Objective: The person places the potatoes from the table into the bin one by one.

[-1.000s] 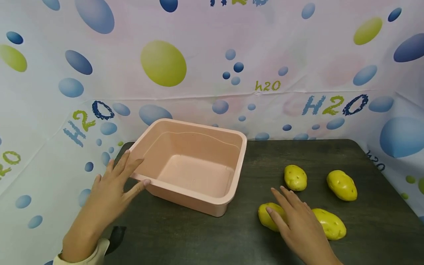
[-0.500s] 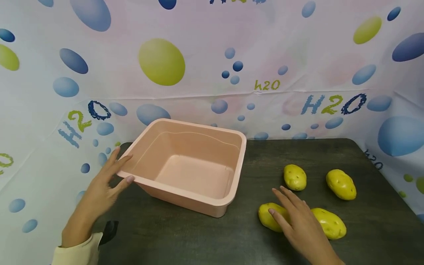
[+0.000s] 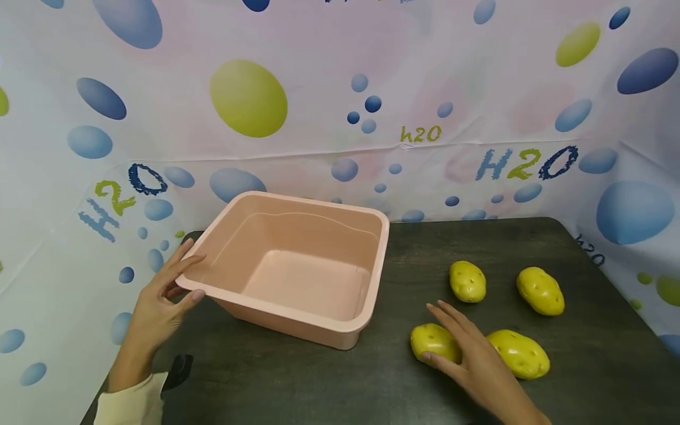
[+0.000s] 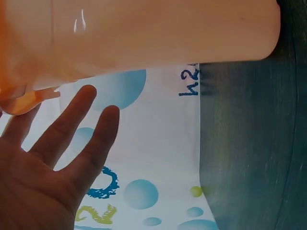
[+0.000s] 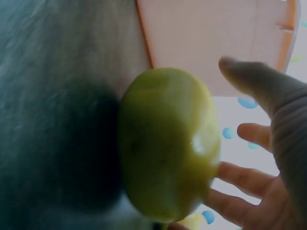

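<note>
My left hand (image 3: 159, 304) rests at the near left corner of a pink plastic basin (image 3: 297, 321). Its thumb lies by the front rim and its index finger reaches over the side rim; in the left wrist view the other fingers are spread nearly straight below the basin wall (image 4: 168, 31). Over the nearest yellow potato (image 3: 431, 341) hovers my right hand (image 3: 478, 363), thumb on one side and fingers spread forward. From the right wrist, the thumb shows apart from the potato (image 5: 168, 143), while some fingertips pass behind it.
Further yellow potatoes lie on the dark table (image 3: 297, 389): one at the back (image 3: 467, 282), another potato (image 3: 540, 291) to its right, and a third potato (image 3: 517, 354) just beyond the right hand. A patterned sheet (image 3: 319, 77) hangs behind and at both sides.
My left hand has slid left and down along the basin rim to its near corner. The right hand stays over the nearest potato. The head view has shifted slightly to the right.
</note>
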A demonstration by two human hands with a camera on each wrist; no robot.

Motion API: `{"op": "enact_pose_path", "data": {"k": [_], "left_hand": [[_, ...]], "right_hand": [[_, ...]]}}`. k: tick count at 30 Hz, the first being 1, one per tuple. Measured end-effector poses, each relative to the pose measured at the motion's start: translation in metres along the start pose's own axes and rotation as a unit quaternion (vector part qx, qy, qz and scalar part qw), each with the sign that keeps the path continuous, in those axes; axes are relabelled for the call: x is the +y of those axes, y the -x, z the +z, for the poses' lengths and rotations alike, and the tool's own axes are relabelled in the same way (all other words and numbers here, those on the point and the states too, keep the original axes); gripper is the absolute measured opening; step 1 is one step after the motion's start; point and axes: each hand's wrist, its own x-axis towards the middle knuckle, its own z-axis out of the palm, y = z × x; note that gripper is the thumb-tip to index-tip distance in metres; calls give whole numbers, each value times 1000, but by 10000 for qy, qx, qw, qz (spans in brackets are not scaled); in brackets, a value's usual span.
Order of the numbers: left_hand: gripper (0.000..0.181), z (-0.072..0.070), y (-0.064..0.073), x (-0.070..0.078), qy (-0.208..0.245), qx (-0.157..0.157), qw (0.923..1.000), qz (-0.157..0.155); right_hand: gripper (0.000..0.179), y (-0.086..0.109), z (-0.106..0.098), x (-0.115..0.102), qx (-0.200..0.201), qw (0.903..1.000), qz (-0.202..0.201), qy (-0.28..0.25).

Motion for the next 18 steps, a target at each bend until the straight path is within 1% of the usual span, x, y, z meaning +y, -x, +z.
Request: {"op": "enact_pose_path", "data": {"k": [2,3,5,7,9,11,18], "left_hand": [[60,2,1,-2,344,69,9993,85],[59,3,1,-3,593,100,9981,122],[57,4,4,-5,1120,164,9934,170],[56,5,6,-5,1476,223,9887,155],[55,5,7,-5,1643,268,9860,130],[54,6,8,-5,1635,304,9860,109],[51,9,4,-9,1831,315,9823,256]], "right_hand": [[78,-1,3,5,10,9999,-96,-97],[79,-2,4,7,14,9998,-145,-126],[81,-3,8,11,9,9995,-242,-190],[82,-4,11,14,0,9992,-331,-240],[83,-4,13,17,-11,9989,-386,-280],[84,-5,14,20,-32,9985,-413,-357],[86,-4,16,24,52,9974,-573,-438]]}}
